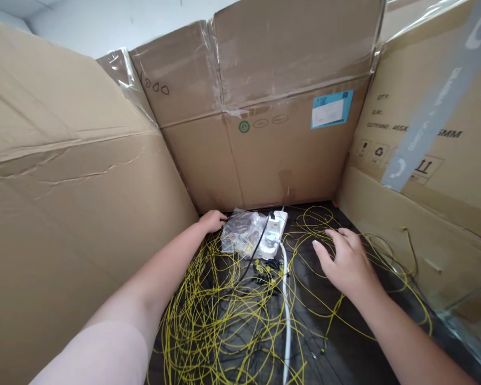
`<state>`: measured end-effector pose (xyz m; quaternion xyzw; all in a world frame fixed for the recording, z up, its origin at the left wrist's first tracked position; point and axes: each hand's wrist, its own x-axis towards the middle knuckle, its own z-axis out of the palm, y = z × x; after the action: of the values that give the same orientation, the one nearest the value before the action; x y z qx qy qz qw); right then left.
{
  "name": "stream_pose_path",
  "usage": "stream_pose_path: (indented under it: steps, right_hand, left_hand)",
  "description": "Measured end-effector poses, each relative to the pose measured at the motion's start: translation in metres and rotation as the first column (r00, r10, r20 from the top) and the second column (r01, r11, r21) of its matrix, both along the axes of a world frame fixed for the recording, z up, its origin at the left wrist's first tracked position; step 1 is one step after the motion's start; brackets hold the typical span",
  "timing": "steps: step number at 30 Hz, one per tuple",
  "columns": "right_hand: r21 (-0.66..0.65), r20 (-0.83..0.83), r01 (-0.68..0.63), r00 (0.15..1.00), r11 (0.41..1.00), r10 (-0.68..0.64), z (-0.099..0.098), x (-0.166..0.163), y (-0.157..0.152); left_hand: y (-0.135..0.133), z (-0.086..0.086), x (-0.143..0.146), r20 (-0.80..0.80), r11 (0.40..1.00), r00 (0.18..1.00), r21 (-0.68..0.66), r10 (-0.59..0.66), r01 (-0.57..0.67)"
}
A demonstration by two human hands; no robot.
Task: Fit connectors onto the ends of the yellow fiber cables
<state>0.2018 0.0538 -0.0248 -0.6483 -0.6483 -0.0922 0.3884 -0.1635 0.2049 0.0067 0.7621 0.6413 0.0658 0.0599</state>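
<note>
The yellow wire tangle (pixel 176 326) lies at six o'clock from the nearer left hand (pixel 213 220), whose grip beside the clear plastic bag (pixel 240 232) I cannot tell, and eight o'clock from the right hand (pixel 342 259), released, fingers apart.

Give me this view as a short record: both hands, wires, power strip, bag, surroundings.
Left hand: at the far left, beside the clear plastic bag; its grip cannot be made out
Right hand: open, over the right-hand part of the yellow wires; holding nothing visible
Wires: loose tangle, densest on the left
Power strip: white, at the far side; white cable runs toward the person
Bag: crumpled, at the strip's left side
Surroundings: cardboard left, right and ahead
</note>
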Motion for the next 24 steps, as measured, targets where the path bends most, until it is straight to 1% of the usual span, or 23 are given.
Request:
stream_pose_path:
  steps: [5, 15, 20, 24]
  right_hand:
    - [-0.026, -0.012, -0.004, 1.000, 1.000, 0.004, 0.002, -0.001, -0.002]
    - [-0.067, -0.019, -0.010, 1.000, 0.998, 0.009, 0.004, -0.003, -0.003]
    - [-0.055, -0.005, -0.016, 1.000, 0.998, 0.016, 0.001, -0.003, -0.002]
    - [-0.068, -0.001, -0.018, 1.000, 0.998, 0.018, 0.000, -0.004, -0.003]
  left_hand:
    - [-0.002, -0.004, 0.000, -0.042, 1.000, 0.999, 0.019, -0.020, 0.021]
    - [-0.005, -0.015, -0.003, -0.032, 0.995, 0.999, 0.091, 0.043, -0.040]
    - [-0.007, -0.015, -0.006, -0.026, 0.995, 1.000, 0.104, 0.011, -0.008]
    - [-0.010, -0.012, -0.007, -0.020, 0.992, 0.999, 0.119, -0.046, 0.048]
